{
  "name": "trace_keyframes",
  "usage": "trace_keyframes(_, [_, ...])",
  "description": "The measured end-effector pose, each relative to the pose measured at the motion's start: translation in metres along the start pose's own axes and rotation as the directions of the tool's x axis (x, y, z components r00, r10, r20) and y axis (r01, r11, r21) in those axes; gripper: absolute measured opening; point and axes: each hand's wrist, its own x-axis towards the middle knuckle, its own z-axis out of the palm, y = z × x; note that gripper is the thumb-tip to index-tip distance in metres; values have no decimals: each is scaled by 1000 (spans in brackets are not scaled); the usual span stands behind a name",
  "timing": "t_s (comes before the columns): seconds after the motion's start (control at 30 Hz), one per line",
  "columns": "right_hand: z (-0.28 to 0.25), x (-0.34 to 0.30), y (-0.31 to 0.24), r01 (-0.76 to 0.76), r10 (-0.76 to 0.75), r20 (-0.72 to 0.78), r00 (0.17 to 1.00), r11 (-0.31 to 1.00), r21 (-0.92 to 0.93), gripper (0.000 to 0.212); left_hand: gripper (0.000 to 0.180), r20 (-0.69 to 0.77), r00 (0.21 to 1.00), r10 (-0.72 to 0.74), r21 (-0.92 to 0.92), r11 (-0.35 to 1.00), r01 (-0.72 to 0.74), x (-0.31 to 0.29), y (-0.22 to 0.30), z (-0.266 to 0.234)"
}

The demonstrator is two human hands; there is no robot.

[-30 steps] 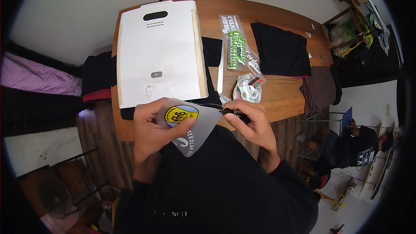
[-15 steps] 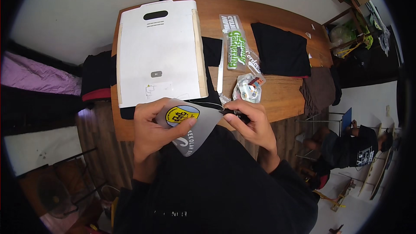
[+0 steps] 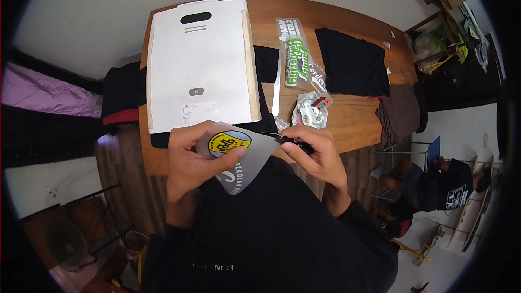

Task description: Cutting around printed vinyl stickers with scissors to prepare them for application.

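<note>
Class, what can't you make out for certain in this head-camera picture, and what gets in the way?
- Head view: the full shape of the black-handled tool; the right hand wraps it.
- Head view: part of the grey film's print; the left hand's thumb covers it.
- Head view: how far the black cloth runs; the white board hides it.

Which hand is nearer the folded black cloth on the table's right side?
Right. In view, the right hand sits below-left of the cloth; the left hand is much farther left.
</note>
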Motion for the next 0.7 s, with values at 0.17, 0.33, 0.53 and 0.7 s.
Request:
trace_keyframes(0.17, [0,0,0,7,-7,-3,1000,1000,23,17,20,14,1000,-20,-26,999,21,1,0,0])
trace_keyframes(0.33, [2,-1,-1,13,-12,-23,1000,999,41,18,21,5,1000,-28,-53,998,28,1,0,0])
trace_keyframes(0.53, [1,-4,1,-29,29,-1,1000,999,37,14,22,-3,1000,-24,-65,998,24,0,-1,0])
trace_keyframes(0.7, [2,-3,1,-40,40,3,999,995,87,14,22,1,1000,-27,-68,997,27,-1,-3,0])
